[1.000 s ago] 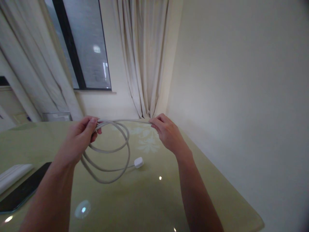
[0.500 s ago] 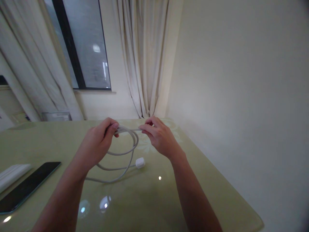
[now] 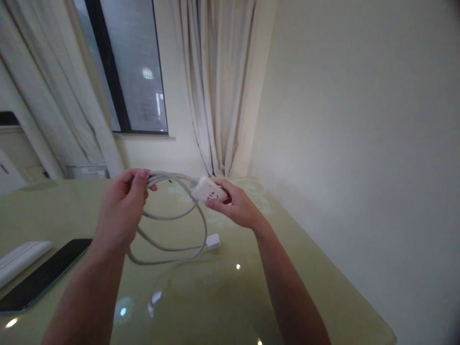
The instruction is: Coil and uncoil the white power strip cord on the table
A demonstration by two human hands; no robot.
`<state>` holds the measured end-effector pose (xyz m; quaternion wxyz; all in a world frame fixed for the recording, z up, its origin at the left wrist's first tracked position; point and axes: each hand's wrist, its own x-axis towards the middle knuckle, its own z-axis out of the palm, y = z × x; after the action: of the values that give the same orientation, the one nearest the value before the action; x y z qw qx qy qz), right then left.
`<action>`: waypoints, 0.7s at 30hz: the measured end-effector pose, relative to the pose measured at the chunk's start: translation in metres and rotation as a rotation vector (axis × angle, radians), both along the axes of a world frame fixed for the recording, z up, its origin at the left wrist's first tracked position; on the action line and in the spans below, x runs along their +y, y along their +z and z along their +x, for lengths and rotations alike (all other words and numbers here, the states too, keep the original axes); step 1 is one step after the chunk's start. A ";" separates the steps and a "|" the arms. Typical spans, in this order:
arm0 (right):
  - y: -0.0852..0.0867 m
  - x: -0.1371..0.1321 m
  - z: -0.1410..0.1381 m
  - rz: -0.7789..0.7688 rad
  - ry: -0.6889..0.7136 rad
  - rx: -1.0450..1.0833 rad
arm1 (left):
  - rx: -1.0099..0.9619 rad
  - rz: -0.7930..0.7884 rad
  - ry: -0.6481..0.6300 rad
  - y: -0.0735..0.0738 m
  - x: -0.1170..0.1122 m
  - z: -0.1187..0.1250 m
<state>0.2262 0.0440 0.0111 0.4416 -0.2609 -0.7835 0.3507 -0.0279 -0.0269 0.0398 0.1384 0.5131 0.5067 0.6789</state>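
Observation:
Loops of a grey-white power cord (image 3: pixel 179 218) hang from my left hand (image 3: pixel 124 206), whose thumb and fingers are closed on the gathered strands. My right hand (image 3: pixel 235 203) grips a white socket block (image 3: pixel 208 189) at one end of the cord, with its dark slots facing me. Both hands are raised above the table. Lower down, at the cord's other end, a white plug (image 3: pixel 213 241) is close to the tabletop; whether it touches is hard to tell.
A black phone (image 3: pixel 46 275) and a long white object (image 3: pixel 23 258) lie on the pale green glossy table (image 3: pixel 201 297) at the left. A wall (image 3: pixel 352 143) runs along the right side. Curtains (image 3: pixel 219 86) and a window (image 3: pixel 138 67) are behind.
My right hand pinched the cord before and now grips the socket block. My left hand has moved left and slightly up with the loops, which have opened wider.

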 end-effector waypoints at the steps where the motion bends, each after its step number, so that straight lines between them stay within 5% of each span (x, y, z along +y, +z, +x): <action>1: -0.001 0.003 0.001 -0.063 0.036 0.062 | -0.091 -0.002 -0.022 0.000 0.001 -0.001; 4: 0.002 0.007 -0.001 -0.131 -0.028 0.354 | -0.162 0.005 -0.101 -0.001 0.004 -0.002; 8: 0.012 0.000 -0.001 -0.036 -0.194 0.587 | 0.086 -0.003 -0.203 -0.001 0.002 0.002; 21: 0.028 -0.030 0.013 0.113 -0.262 0.309 | 0.614 0.031 -0.032 0.000 -0.006 0.016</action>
<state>0.2394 0.0139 0.0388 0.6122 -0.2785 -0.6844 0.2815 -0.0116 -0.0331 0.0397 -0.0181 0.7043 0.5061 0.4975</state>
